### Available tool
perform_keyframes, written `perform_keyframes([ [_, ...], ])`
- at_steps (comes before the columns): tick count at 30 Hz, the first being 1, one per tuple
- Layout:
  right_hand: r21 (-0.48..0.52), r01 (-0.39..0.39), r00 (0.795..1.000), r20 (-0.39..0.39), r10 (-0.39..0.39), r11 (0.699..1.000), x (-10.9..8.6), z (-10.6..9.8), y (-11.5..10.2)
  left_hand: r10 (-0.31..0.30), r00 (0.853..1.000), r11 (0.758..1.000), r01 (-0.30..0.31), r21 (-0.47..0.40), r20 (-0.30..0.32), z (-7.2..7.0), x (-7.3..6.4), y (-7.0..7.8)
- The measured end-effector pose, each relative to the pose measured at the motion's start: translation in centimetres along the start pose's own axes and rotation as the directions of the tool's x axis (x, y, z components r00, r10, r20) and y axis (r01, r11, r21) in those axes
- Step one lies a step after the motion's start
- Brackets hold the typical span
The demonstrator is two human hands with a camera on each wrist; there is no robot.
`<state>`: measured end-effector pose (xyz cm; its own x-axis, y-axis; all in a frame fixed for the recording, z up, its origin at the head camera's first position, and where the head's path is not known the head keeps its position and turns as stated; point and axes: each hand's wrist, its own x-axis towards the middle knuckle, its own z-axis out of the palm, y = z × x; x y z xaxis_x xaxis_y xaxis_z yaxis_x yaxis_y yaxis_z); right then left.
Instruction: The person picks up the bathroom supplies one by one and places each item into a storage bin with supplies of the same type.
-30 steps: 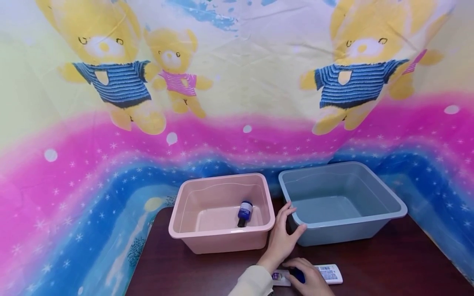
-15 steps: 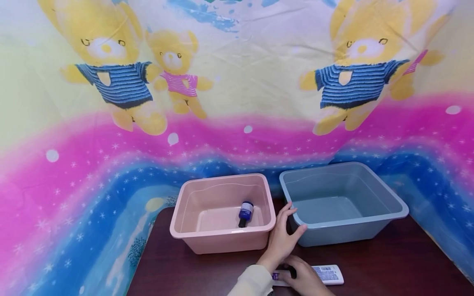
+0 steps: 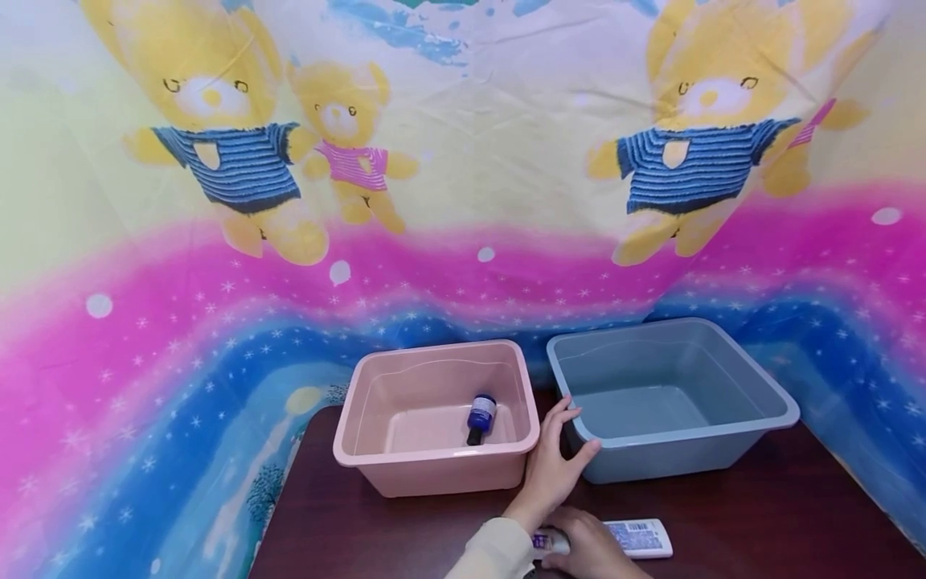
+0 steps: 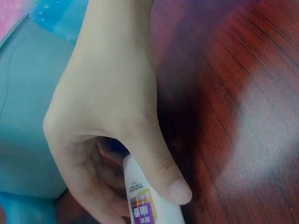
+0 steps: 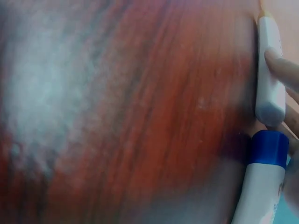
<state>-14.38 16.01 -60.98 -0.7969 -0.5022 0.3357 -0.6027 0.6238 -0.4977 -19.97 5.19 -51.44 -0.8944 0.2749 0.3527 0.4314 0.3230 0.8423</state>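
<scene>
- the right hand (image 3: 589, 543) pinches a white bottle with a purple label (image 4: 142, 196), thumb on the side at 6 o'clock, fingers curled round the far side.
- that bottle lies on its side, long axis about 9 to 3 o'clock as seen from the head; it extends past the right hand toward 9 o'clock, so this hand is nearer.
- the left hand (image 3: 553, 474) is beyond it, toward 12 o'clock, thumb and fingers spread wide, touching the near-left rim corner of the blue-grey tub (image 3: 665, 460).
- a second white bottle, blue-capped (image 5: 259, 191), lies at 3 o'clock from the right hand, nearly in line, cap facing the held one.
- the blue-grey tub stands at 1 o'clock from the right hand, the pink tub (image 3: 437, 476) at 10.
- in the pink tub, toward its 4 o'clock side, lies a small blue bottle (image 3: 482, 408), black cap toward 6 o'clock.
- counted: two hands, two white bottles, one blue bottle, two tubs, one dark wood tabletop (image 3: 325, 515), one bear-print backdrop (image 3: 470, 185) at 12 o'clock.
</scene>
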Motion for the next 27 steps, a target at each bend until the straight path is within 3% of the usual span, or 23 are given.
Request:
perform_keyframes([
  [4,-0.042,0.04,0.999,-0.023,-0.041,0.998,0.0,0.2,0.1,-0.001,1.0,1.0,0.001,0.016,0.004,-0.1,0.1,0.1],
  [11,-0.02,0.131,0.986,-0.099,-0.132,0.991,0.1,0.4,0.1,-0.01,1.0,1.0,0.01,0.019,0.008,-0.2,0.1,0.3],
  [19,0.1,0.071,0.996,-0.067,-0.064,0.993,-0.5,-0.3,-0.2,-0.001,1.0,1.0,0.001,0.025,0.002,-0.2,0.0,0.4],
  [27,0.174,0.067,0.99,-0.132,-0.044,0.982,-1.5,-1.6,-0.5,0.004,1.0,1.0,-0.004,0.022,0.008,-0.2,0.1,0.2],
])
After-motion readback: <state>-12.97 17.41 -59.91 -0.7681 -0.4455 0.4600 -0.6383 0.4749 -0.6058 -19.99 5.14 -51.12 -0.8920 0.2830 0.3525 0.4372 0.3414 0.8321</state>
